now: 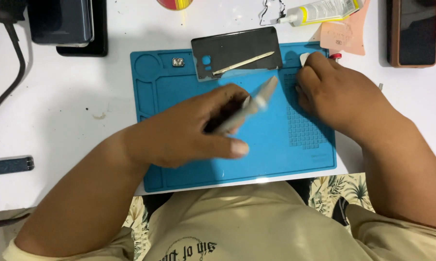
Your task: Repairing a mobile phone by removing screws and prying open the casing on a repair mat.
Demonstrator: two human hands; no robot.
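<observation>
White table (pixel 82 96): bears everything listed here.

Blue work mat (pixel 271 150): lies flat at the table's near edge, with a round recess and narrow trays along its left side and a grid of small square cells at its right. Both hands work over it.

Left hand (pixel 194 128): curled over the middle of the mat, fingers closed round a slim grey tool (pixel 249 107), thumb laid flat below. The tool is blurred; its pale tip points up and to the right, toward the other hand. Whether the tip touches the mat cannot be told.

Right hand (pixel 331 94): knuckles up on the grid cells at the mat's upper right corner, fingers bent under. It covers most of a small white piece (pixel 304 59) showing at the fingertips; whether it grips or only presses that piece cannot be told.

Dark phone back cover (pixel 235 50): lies across the mat's top edge, between the two hands and beyond them, untouched.

Thin pale stylus-like rod (pixel 244 63): rests slantwise on the cover.

Glue tube (pixel 319 10): lies on the table past the mat, well apart from the hands.

Small metal part (pixel 178 61): sits in a top tray of the mat, left of the cover.
</observation>
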